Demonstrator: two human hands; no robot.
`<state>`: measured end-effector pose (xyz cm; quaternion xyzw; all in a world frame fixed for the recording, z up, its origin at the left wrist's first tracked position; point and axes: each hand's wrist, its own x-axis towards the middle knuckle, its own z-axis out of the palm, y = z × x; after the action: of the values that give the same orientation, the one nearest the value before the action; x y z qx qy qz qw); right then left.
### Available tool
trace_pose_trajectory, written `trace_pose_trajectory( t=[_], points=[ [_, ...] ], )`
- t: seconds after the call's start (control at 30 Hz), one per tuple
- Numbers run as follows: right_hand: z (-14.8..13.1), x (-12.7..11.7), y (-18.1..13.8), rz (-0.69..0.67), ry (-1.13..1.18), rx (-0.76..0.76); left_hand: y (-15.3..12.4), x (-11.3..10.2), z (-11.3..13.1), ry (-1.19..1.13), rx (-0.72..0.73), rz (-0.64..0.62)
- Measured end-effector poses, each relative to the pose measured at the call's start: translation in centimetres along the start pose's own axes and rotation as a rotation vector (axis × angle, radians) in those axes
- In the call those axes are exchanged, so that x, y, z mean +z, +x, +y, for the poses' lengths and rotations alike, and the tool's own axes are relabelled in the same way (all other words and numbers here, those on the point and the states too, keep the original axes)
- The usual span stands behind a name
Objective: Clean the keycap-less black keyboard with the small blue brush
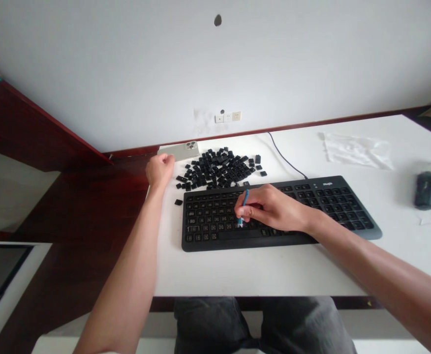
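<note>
Your right hand lies over the middle of the black keyboard, its fingers pinched around a thin blue tool whose tip points down into the bared key sockets at the keyboard's left-centre. Hold the tool low, near its tip, and keep your wrist resting on the keyboard's front edge, so that the tip works one socket at a time and does not skate across its neighbours. Press lightly; the small stems in there would probably bend under a hard push. Your left hand is up past the keyboard's back-left corner, fingers curled in a loose fist at the edge of the heap of loose black keycaps. Whether it grips a cap I cannot tell. A single stray cap lies just off the keyboard's left end, and a phone lies behind the heap, close to that hand. Mind the heap as you reach, since a careless sweep could push caps off the counter at its left edge. The mouse and a clear plastic bag lie well to the keyboard's right.
</note>
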<state>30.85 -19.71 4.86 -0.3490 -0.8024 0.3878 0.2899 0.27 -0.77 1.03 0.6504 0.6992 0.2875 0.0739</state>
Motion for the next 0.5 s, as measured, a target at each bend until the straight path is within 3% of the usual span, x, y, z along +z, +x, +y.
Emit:
trace_pose_trajectory(
  t=[0.5],
  points=[
    [-0.15,-0.46,0.09,-0.048,-0.087,0.015,-0.04,0.00,-0.02,-0.007,0.008,0.000]
  ],
)
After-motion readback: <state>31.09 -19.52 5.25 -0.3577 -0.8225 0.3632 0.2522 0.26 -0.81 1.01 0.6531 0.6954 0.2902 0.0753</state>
